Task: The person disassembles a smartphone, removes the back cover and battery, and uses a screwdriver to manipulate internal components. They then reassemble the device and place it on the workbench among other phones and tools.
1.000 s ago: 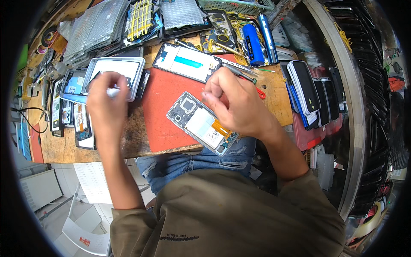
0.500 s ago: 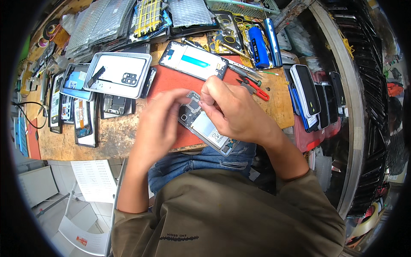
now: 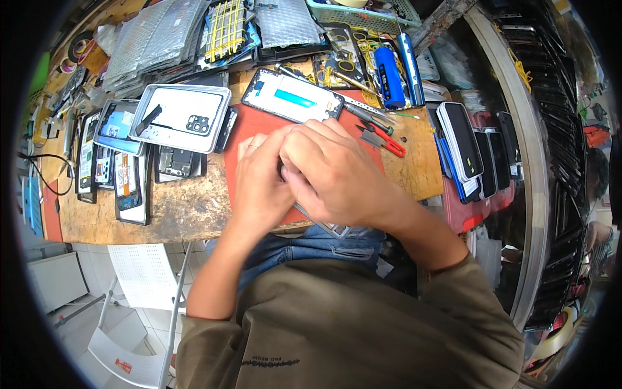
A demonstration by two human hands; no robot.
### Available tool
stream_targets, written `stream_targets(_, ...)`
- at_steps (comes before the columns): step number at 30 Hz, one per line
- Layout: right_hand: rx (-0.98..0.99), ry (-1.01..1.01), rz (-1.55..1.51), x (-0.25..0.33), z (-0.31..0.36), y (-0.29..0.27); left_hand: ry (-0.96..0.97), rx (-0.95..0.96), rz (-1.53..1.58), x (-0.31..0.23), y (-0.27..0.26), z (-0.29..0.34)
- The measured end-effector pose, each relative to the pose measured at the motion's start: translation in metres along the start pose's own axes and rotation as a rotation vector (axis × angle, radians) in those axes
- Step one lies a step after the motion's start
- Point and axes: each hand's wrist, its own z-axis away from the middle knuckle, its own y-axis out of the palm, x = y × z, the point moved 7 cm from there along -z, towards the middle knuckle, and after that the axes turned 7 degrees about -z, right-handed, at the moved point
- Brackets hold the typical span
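Your left hand point(image 3: 262, 185) and right hand point(image 3: 330, 172) are clasped together over the opened phone point(image 3: 324, 225), both closed on it, hiding all but its lower edge. It lies on the red mat point(image 3: 259, 126) at the worktop's point(image 3: 175, 207) near edge. Behind sits a display frame point(image 3: 293, 96); red-handled pliers point(image 3: 382, 139) lie to your right.
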Motion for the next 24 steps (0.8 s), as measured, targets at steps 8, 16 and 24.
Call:
stream_targets(8, -0.125, 0.054, 0.026, 0.005, 0.002, -0.01, 0.018, 0.025, 0.25, 0.002, 0.0, -0.008)
stream_targets(16, -0.029, 0.133, -0.032, -0.007, 0.012, -0.012, 0.012, 0.115, -0.191, -0.005, -0.015, 0.002)
stream_targets(24, -0.151, 0.245, -0.252, -0.013, 0.012, -0.011, 0.112, -0.008, -0.312, -0.009, -0.005, 0.011)
